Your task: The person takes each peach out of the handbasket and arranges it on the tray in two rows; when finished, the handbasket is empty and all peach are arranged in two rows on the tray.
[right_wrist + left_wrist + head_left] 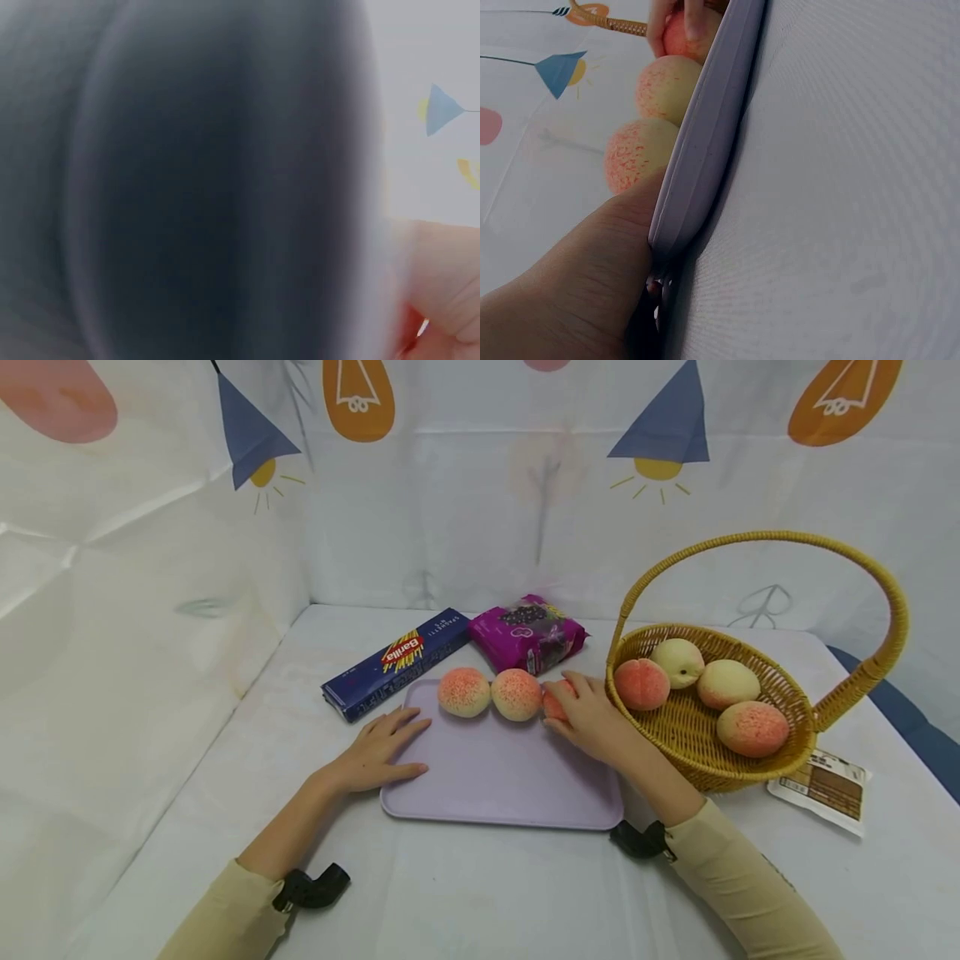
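Observation:
On the lavender tray (498, 785), two speckled peaches (463, 692) (517, 695) lie side by side along the far edge. Beside them my right hand (591, 714) holds a third, redder peach (557, 700), its fingers curled over the top and partly hiding it. My left hand (375, 756) rests on the tray's left edge, fingers spread and fairly straight. In the left wrist view its thumb (622, 232) lies along the tray rim (701, 165); the other fingers are hidden there. A blurred dark shape fills most of the right wrist view, leaving part of the right hand (446, 289) at the corner.
To the right stands a wicker basket (675, 747) with a tall handle and several peaches (752, 728). A brown-and-white packet (825, 789) lies partly beneath its side. Behind the tray are a blue Barilla spaghetti box (397, 664) and a purple packet (528, 633). A printed curtain (465, 510) hangs behind.

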The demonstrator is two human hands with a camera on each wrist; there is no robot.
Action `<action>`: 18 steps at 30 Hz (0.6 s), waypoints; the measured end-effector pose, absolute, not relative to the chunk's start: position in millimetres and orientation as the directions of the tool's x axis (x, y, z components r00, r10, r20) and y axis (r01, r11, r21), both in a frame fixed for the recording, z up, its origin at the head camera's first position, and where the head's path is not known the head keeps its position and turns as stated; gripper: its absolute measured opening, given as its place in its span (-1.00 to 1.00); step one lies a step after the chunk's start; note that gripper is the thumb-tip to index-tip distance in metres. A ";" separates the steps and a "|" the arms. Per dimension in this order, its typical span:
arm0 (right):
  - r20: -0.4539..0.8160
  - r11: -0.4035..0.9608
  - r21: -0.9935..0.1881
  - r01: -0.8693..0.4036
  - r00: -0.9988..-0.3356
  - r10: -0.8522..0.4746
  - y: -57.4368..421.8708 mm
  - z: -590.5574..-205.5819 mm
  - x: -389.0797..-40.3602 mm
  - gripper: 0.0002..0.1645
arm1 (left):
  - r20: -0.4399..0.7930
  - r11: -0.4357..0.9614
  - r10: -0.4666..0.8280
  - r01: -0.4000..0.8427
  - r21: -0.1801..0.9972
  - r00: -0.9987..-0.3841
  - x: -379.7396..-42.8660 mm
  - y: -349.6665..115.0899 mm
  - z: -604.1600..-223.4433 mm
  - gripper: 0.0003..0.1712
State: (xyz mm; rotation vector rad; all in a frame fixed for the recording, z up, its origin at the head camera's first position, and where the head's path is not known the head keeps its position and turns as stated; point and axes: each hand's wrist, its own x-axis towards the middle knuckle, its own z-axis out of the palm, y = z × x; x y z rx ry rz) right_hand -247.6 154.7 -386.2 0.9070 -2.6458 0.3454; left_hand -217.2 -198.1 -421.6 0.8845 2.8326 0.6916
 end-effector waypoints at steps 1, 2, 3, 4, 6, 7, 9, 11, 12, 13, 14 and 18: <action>0.389 0.758 -0.093 -0.646 -0.724 -0.569 155.3 -387.0 -248.2 -0.40 | 0.043 0.729 0.559 0.516 0.449 -0.828 -217.3 -198.4 -421.6 -0.18; 0.407 0.749 -0.061 -0.660 -0.701 -0.585 155.8 -387.9 -248.9 -0.37 | 0.042 0.729 0.559 0.516 0.450 -0.828 -217.5 -198.5 -421.6 -0.18; 0.429 0.738 -0.027 -0.674 -0.675 -0.600 156.2 -388.5 -249.4 -0.34 | 0.040 0.729 0.559 0.514 0.451 -0.828 -217.7 -198.6 -421.6 -0.17; 0.452 0.729 0.000 -0.684 -0.650 -0.610 156.5 -388.7 -249.7 -0.33 | 0.038 0.730 0.559 0.514 0.451 -0.828 -218.1 -198.7 -421.7 -0.17; 0.507 0.715 0.053 -0.697 -0.598 -0.620 156.7 -388.1 -249.9 -0.34 | 0.038 0.731 0.561 0.516 0.446 -0.827 -218.9 -198.5 -422.3 -0.17; 0.530 0.710 0.070 -0.701 -0.577 -0.622 156.6 -387.1 -249.6 -0.35 | 0.038 0.730 0.562 0.517 0.446 -0.826 -219.3 -198.3 -422.6 -0.17; 0.565 0.704 0.094 -0.704 -0.545 -0.620 156.3 -384.5 -248.9 -0.38 | 0.040 0.729 0.564 0.520 0.444 -0.825 -220.1 -197.9 -423.0 -0.16; 0.583 0.700 0.114 -0.705 -0.523 -0.622 156.2 -382.2 -248.1 -0.41 | 0.043 0.729 0.567 0.525 0.440 -0.823 -221.0 -197.7 -423.2 -0.16; 0.583 0.699 0.116 -0.706 -0.521 -0.623 156.3 -381.3 -247.7 -0.42 | 0.044 0.728 0.567 0.525 0.441 -0.823 -221.3 -197.7 -423.1 -0.16; 0.581 0.696 0.114 -0.709 -0.520 -0.626 156.4 -380.6 -247.5 -0.44 | 0.045 0.727 0.568 0.526 0.440 -0.822 -221.6 -197.7 -423.1 -0.16; 0.580 0.696 0.116 -0.709 -0.521 -0.627 156.6 -380.5 -247.7 -0.46 | 0.045 0.727 0.568 0.527 0.440 -0.822 -221.7 -197.8 -423.1 -0.16; 0.570 0.725 0.115 -0.680 -0.552 -0.608 156.2 -380.4 -250.5 -0.51 | 0.040 0.731 0.563 0.519 0.444 -0.826 -221.4 -198.4 -423.1 -0.16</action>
